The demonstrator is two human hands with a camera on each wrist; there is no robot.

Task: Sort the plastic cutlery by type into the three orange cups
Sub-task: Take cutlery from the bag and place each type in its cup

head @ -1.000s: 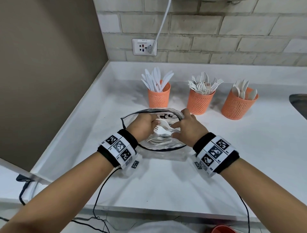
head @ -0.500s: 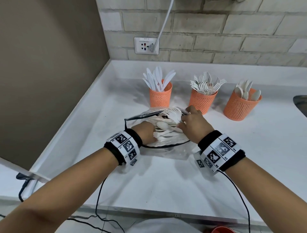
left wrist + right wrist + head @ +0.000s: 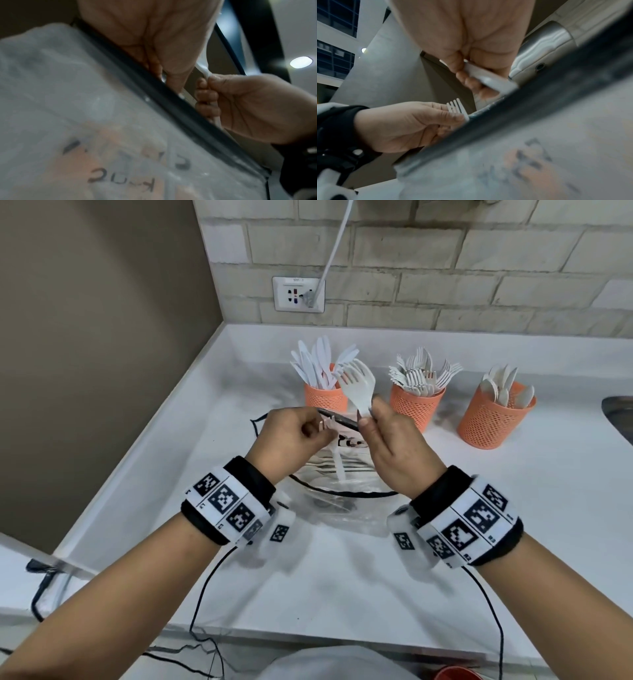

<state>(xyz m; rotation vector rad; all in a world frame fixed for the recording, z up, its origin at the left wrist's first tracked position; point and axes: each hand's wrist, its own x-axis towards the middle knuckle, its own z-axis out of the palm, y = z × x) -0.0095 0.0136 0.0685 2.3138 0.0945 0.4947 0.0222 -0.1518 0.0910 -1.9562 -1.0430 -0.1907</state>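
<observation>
My right hand (image 3: 368, 414) grips the handle of a white plastic fork (image 3: 358, 381) and holds it upright, tines up, in front of the knife cup (image 3: 323, 400). The same hand (image 3: 471, 75) is curled round the handle (image 3: 489, 81) in the right wrist view. My left hand (image 3: 310, 429) pinches a second fork (image 3: 325, 424), whose tines (image 3: 456, 106) poke out just above the black rim of the clear zip bag (image 3: 342, 501). More white cutlery lies inside the bag. Behind stand the fork cup (image 3: 416, 409) and the spoon cup (image 3: 493, 422).
The white counter (image 3: 342, 577) meets a brown wall on the left and a brick wall with a socket (image 3: 298, 294) behind. A sink edge (image 3: 620, 412) shows at the far right. Black cables (image 3: 202, 604) hang over the front edge.
Both hands have come up out of the bag, each with a fork. The right hand has raised its fork upright above the bag's rim.
</observation>
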